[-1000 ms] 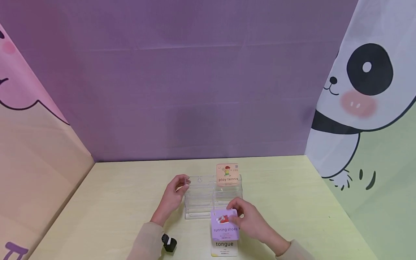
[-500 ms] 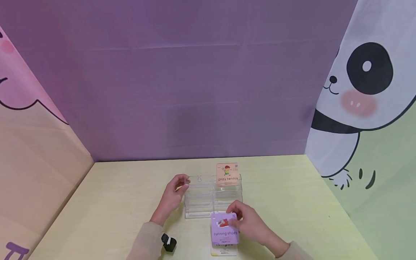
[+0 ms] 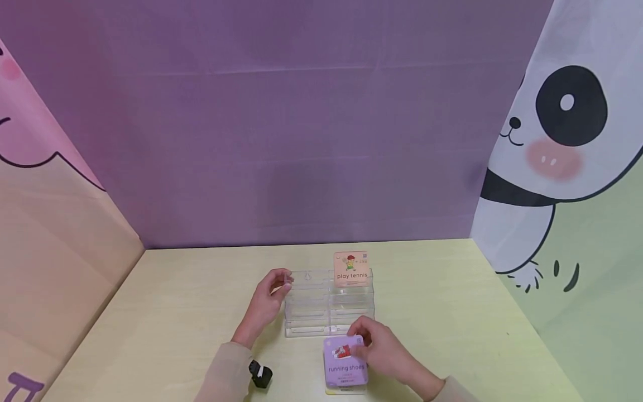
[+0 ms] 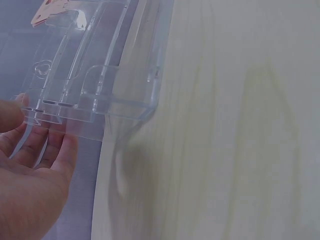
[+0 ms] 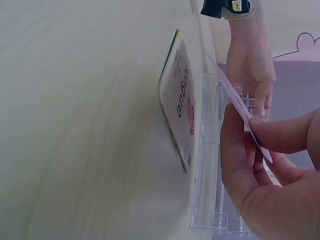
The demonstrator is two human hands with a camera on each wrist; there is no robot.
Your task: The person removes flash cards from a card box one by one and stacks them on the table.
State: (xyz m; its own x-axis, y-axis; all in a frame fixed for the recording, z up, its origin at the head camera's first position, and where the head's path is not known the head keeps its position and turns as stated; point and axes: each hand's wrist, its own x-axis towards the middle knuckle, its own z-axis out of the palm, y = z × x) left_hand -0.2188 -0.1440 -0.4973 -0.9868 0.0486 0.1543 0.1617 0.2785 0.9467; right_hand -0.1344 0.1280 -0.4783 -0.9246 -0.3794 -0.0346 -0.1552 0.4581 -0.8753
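Note:
A clear plastic tiered card rack (image 3: pixel 306 307) stands on the table. My left hand (image 3: pixel 268 300) holds its upper left edge between thumb and fingers, as the left wrist view shows. Between thumb and fingers of my right hand (image 3: pixel 383 349) is a purple "running shoes" card (image 3: pixel 345 376), in front of the rack. In the right wrist view this card is tilted and apart from a small stack of cards on the table, topped by a white "tongue" card (image 5: pixel 176 90). The head view hides most of that stack. An orange "play tennis" card (image 3: pixel 351 267) sits in the rack's top right slot.
A small black object with a white band (image 3: pixel 261 375) is by the left sleeve. The pale wooden table (image 3: pixel 452 312) ends at a purple backdrop (image 3: pixel 321 167), with printed cloth walls on both sides.
My right hand has moved toward the front edge with the running shoes card, which now covers the word "tongue" in the head view. The left hand has kept its place on the rack.

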